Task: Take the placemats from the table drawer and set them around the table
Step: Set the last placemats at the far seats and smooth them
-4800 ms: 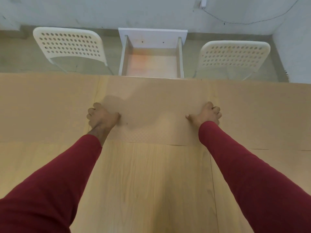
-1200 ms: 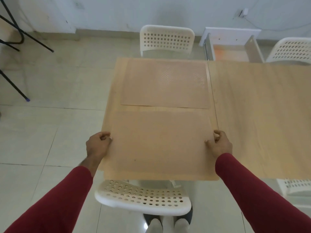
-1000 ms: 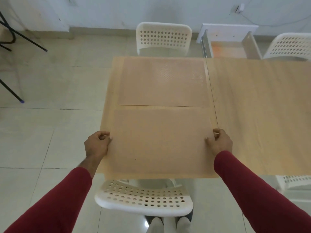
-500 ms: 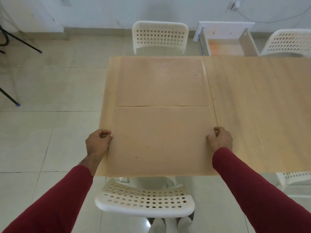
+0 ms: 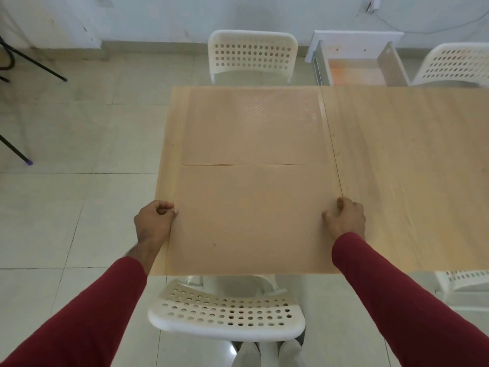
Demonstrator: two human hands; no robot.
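Both hands (left hand point(image 5: 153, 221), right hand point(image 5: 345, 219)) pinching near placemat point(image 5: 251, 221), flat on table point(image 5: 410, 168)

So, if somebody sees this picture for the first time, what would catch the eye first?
Most likely the two red sleeves reaching in from below, with the left hand and the right hand gripping the side edges of the near placemat at the table's near left end. Next, the far placemat lying flat just beyond it. Then the open drawer at the far side, between two white chairs.
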